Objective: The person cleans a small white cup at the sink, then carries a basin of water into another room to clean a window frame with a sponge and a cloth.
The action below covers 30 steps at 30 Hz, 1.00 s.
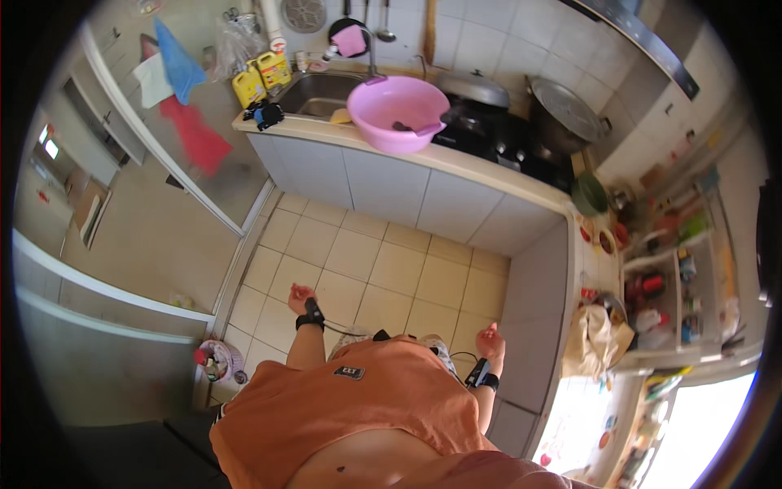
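Both of my hands hang over the tiled floor, each wrist wearing a black strap with a small cabled device. My left hand [301, 297], at the left of the view, has its fingers curled, and nothing shows in it. On the right, my right hand [490, 343] is near the cabinet side, fingers partly bent, with no object visible in it. Ahead of me a pink plastic basin [397, 113] sits on the counter edge between the steel sink [317, 91] and the black gas stove [489, 137]; something small and dark lies in it.
Yellow jugs [259, 76] and a dark bundle [264, 114] stand left of the sink. Pots with lids [565, 110] rest on the stove. A green bowl [590, 193] and a beige bag [595, 342] are on the right counter. A waste basket [231, 357] stands by the glass door.
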Each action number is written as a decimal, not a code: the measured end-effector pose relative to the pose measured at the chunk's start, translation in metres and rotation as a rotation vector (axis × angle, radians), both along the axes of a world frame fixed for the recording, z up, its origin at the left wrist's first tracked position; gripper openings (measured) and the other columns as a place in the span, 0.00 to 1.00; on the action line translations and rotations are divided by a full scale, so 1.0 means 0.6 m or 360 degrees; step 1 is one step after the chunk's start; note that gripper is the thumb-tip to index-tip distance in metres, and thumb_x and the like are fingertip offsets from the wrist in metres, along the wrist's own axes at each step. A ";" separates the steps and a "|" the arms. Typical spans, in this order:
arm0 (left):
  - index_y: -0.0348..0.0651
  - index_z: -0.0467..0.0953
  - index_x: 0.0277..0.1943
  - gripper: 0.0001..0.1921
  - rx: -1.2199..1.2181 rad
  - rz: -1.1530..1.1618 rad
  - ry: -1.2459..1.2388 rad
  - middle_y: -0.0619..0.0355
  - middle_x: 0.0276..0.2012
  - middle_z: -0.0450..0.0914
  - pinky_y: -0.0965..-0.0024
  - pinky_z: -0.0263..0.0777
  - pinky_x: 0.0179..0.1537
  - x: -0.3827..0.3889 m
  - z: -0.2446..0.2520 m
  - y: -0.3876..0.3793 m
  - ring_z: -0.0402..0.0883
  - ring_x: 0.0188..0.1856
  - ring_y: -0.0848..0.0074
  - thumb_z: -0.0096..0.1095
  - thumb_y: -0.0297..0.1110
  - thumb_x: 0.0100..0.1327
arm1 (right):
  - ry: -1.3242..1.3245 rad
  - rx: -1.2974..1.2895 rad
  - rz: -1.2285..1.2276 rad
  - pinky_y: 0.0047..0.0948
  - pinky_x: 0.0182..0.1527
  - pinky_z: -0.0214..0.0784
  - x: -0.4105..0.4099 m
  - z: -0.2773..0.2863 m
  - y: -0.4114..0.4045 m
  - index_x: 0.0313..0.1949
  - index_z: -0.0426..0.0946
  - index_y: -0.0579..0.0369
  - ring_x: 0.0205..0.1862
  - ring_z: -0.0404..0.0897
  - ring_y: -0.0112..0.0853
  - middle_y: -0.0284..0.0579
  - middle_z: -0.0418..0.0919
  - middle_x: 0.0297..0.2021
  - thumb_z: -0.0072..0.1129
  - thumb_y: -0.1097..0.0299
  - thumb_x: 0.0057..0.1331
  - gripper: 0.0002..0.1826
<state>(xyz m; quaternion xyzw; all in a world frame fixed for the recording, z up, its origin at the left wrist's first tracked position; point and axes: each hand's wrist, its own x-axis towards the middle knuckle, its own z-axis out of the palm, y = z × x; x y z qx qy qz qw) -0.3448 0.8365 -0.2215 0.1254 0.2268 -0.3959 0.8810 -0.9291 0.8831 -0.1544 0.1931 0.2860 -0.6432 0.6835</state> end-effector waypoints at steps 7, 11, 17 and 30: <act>0.39 0.77 0.36 0.04 0.0316 0.0600 0.0306 0.63 0.21 0.75 0.78 0.71 0.23 0.054 -0.092 0.138 0.72 0.19 0.79 0.58 0.29 0.61 | 0.0172 -0.0233 0.0391 0.22 0.34 0.68 0.082 0.063 -0.175 0.37 0.71 0.54 0.26 0.73 0.23 0.34 0.77 0.29 0.48 0.76 0.65 0.03; 0.42 0.77 0.36 0.05 0.0140 0.0941 0.0389 0.64 0.23 0.77 0.76 0.72 0.24 0.137 -0.215 0.232 0.74 0.21 0.79 0.56 0.29 0.60 | 0.0286 -0.0221 0.0602 0.21 0.32 0.65 0.152 0.056 -0.312 0.40 0.72 0.50 0.24 0.71 0.20 0.30 0.76 0.30 0.49 0.72 0.68 0.03; 0.43 0.77 0.38 0.06 0.0355 0.1158 0.0708 0.63 0.26 0.77 0.76 0.72 0.25 0.064 -0.077 0.143 0.74 0.21 0.78 0.52 0.28 0.61 | 0.0422 -0.0250 0.0853 0.22 0.30 0.61 0.226 0.125 -0.494 0.44 0.73 0.52 0.24 0.65 0.21 0.30 0.72 0.25 0.51 0.68 0.68 0.07; 0.40 0.74 0.47 0.11 0.0076 0.0340 0.0080 0.58 0.37 0.80 0.74 0.72 0.32 0.118 0.080 -0.222 0.75 0.29 0.77 0.50 0.23 0.63 | 0.1285 -0.0922 0.2225 0.22 0.31 0.65 0.433 0.250 -0.756 0.37 0.71 0.57 0.26 0.69 0.24 0.35 0.72 0.26 0.45 0.61 0.71 0.12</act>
